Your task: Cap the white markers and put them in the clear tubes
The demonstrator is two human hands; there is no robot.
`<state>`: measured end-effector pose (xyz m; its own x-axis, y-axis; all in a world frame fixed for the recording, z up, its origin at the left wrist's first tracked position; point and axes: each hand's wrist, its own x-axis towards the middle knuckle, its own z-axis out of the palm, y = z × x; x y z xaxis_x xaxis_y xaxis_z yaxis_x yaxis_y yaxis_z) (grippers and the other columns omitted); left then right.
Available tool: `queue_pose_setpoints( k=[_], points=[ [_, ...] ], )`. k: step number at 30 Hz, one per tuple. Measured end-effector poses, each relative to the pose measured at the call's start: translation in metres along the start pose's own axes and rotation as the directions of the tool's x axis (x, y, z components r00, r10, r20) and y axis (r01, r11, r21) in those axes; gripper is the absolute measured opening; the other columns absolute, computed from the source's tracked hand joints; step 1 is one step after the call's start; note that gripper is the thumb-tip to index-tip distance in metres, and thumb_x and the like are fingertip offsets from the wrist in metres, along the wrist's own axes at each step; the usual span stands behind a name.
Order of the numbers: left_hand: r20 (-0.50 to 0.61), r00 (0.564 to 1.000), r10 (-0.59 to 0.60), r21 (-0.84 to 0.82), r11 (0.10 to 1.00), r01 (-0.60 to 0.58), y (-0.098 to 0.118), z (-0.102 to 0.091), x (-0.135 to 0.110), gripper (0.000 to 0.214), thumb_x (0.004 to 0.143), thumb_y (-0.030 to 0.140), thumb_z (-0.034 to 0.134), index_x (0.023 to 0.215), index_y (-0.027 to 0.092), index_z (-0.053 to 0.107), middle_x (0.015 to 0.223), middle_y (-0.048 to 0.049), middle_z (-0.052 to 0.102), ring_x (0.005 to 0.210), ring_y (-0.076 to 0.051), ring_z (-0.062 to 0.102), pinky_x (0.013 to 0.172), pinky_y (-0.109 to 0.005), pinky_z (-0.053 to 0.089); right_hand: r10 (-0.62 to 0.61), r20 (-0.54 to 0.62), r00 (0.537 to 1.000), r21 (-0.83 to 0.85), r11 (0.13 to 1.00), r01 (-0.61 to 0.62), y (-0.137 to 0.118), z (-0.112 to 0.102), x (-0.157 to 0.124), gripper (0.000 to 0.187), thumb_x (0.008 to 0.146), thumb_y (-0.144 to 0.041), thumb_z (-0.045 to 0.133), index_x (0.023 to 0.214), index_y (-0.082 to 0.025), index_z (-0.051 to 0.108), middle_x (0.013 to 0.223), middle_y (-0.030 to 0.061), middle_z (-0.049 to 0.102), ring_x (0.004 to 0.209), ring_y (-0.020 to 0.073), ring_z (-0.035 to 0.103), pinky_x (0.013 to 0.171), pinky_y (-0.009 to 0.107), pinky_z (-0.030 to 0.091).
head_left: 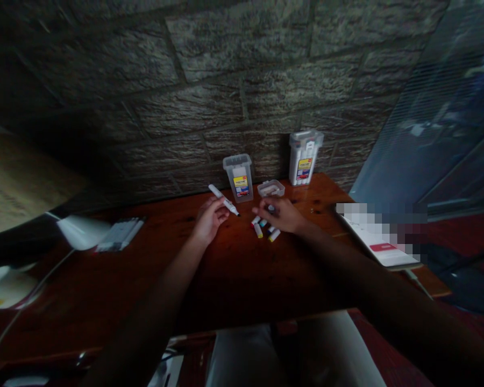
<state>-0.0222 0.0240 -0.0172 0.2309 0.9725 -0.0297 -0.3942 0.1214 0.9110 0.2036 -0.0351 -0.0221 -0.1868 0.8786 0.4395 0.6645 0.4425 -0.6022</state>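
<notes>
1. The left hand point(210, 219) is just in front of the clear box point(237, 177), a bit to its left. Its fingers pinch a white marker point(224, 200).
2. The right hand point(281, 215) is in front of the box too, a bit to its right. Its palm faces down and its fingers are bent.
3. The left arm point(165, 290) and the right arm point(358, 274) stretch out long toward the box.
</notes>
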Motion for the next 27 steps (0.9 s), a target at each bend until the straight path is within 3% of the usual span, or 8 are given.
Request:
queue_pose_setpoints(
  k=[3, 5, 9, 12, 16, 21, 27],
  points=[
    [0.038, 0.999, -0.012, 0.026, 1.0, 0.011, 0.0, -0.002, 0.001, 0.028, 0.065, 0.027, 0.082, 0.082, 0.017, 0.062, 0.078, -0.0012, 0.074, 0.063, -0.011, 0.063, 0.059, -0.021, 0.045, 0.201, -0.214, 0.956, 0.048, 0.98, -0.195, 0.008, -0.011, 0.001, 0.053, 0.097, -0.061, 0.039, 0.08, -0.017, 0.065, 0.073, 0.0045, 0.064, 0.065, 0.0162, 0.056, 0.063, 0.028, 0.041],
    [0.074, 0.997, -0.036, 0.043, 0.999, 0.032, 0.0, -0.004, 0.0, 0.025, 0.066, 0.024, 0.081, 0.082, 0.016, 0.062, 0.081, -0.0029, 0.075, 0.073, -0.014, 0.068, 0.064, -0.023, 0.047, 0.257, -0.285, 0.923, 0.071, 0.966, -0.247, 0.014, -0.016, 0.0, 0.058, 0.095, -0.064, 0.038, 0.075, -0.017, 0.065, 0.067, 0.0047, 0.063, 0.063, 0.0173, 0.057, 0.06, 0.029, 0.039],
    [0.123, 0.99, -0.064, 0.062, 0.996, 0.057, -0.001, -0.004, -0.002, 0.019, 0.071, 0.019, 0.077, 0.084, 0.015, 0.064, 0.09, -0.007, 0.077, 0.085, -0.019, 0.071, 0.07, -0.026, 0.049, 0.253, -0.218, 0.942, 0.095, 0.967, -0.238, 0.014, -0.017, -0.003, 0.047, 0.091, -0.06, 0.049, 0.081, -0.017, 0.066, 0.069, 0.0041, 0.064, 0.062, 0.0164, 0.056, 0.059, 0.028, 0.04],
    [0.141, 0.988, -0.057, 0.056, 0.997, 0.05, -0.001, -0.003, -0.002, 0.018, 0.074, 0.019, 0.077, 0.086, 0.016, 0.064, 0.091, -0.0072, 0.077, 0.084, -0.019, 0.071, 0.067, -0.025, 0.049, 0.273, -0.154, 0.95, 0.061, 0.962, -0.267, 0.005, -0.015, -0.004, 0.029, 0.084, -0.042, 0.062, 0.097, -0.017, 0.065, 0.069, 0.0019, 0.064, 0.058, 0.0146, 0.054, 0.058, 0.027, 0.041],
    [0.123, 0.992, -0.034, 0.025, 0.999, 0.031, -0.001, -0.004, -0.001, 0.023, 0.072, 0.024, 0.082, 0.085, 0.017, 0.064, 0.089, -0.0036, 0.075, 0.077, -0.015, 0.07, 0.064, -0.023, 0.048, 0.219, -0.153, 0.964, 0.051, 0.976, -0.214, 0.0, -0.017, -0.004, 0.022, 0.084, -0.027, 0.057, 0.101, -0.015, 0.066, 0.082, 0.0054, 0.069, 0.064, 0.015, 0.059, 0.064, 0.027, 0.045],
    [0.096, 0.995, 0.024, -0.004, 1.0, -0.024, -0.002, -0.005, 0.0, 0.029, 0.066, 0.025, 0.087, 0.084, 0.017, 0.066, 0.072, 0.0038, 0.067, 0.061, -0.008, 0.06, 0.059, -0.021, 0.045, 0.17, -0.093, 0.981, 0.017, 0.985, -0.169, 0.004, -0.02, -0.005, 0.026, 0.09, -0.032, 0.055, 0.104, -0.016, 0.069, 0.085, 0.0064, 0.071, 0.062, 0.0147, 0.059, 0.063, 0.028, 0.046],
    [0.031, 0.999, -0.01, -0.007, 1.0, 0.01, -0.001, -0.004, 0.001, 0.026, 0.067, 0.029, 0.083, 0.081, 0.015, 0.065, 0.072, 0.0004, 0.07, 0.058, -0.009, 0.06, 0.06, -0.022, 0.044, 0.11, -0.013, 0.994, -0.032, 0.993, -0.11, 0.004, -0.015, -0.007, 0.042, 0.09, -0.027, 0.056, 0.129, -0.011, 0.054, 0.071, 0.0032, 0.065, 0.058, 0.0156, 0.057, 0.061, 0.029, 0.046]
  ],
)
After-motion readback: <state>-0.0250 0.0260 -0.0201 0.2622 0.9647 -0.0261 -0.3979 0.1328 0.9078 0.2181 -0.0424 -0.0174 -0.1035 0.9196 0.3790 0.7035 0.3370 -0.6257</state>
